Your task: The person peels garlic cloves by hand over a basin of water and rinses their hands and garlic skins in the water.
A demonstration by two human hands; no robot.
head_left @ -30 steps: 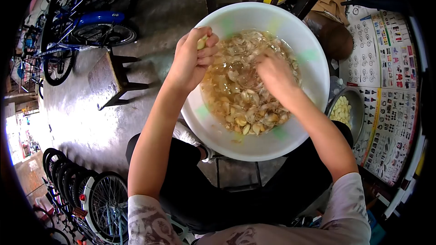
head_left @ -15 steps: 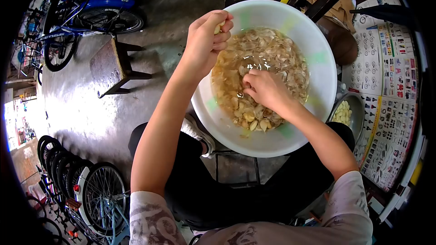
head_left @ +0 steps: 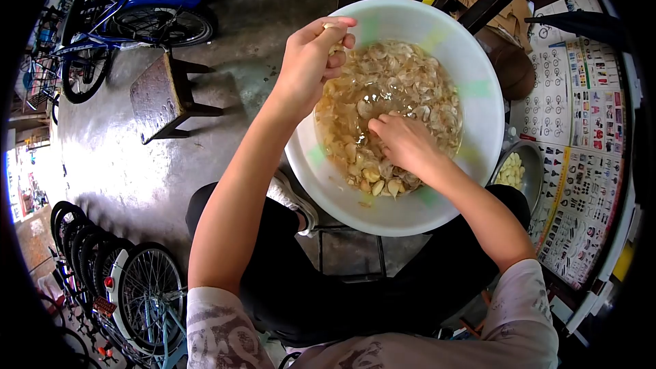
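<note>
Raised over the left rim of a large white plastic basin (head_left: 482, 116), my left hand (head_left: 304, 61) is closed around pale garlic cloves (head_left: 335, 46). My right hand (head_left: 410, 143) dips into the basin, fingers bent and close together among wet garlic skins (head_left: 403, 61). Its fingertips are partly hidden, so what they hold cannot be made out. Cloudy water fills the basin's middle, with papery skins floating across it. Several garlic cloves (head_left: 379, 186) gather at the side nearest me.
A metal bowl (head_left: 535, 176) of peeled garlic cloves (head_left: 510, 169) stands right of the basin, beside a table covered with printed sheets (head_left: 581, 164). A wooden stool (head_left: 160, 99) and bicycles (head_left: 154, 294) are to the left. A dark slatted chair (head_left: 471, 0) is behind the basin.
My right hand has shifted slightly right and down, its fingers less curled. My left hand stays raised with the garlic, its index finger now more extended. The whole view has shifted slightly.
</note>
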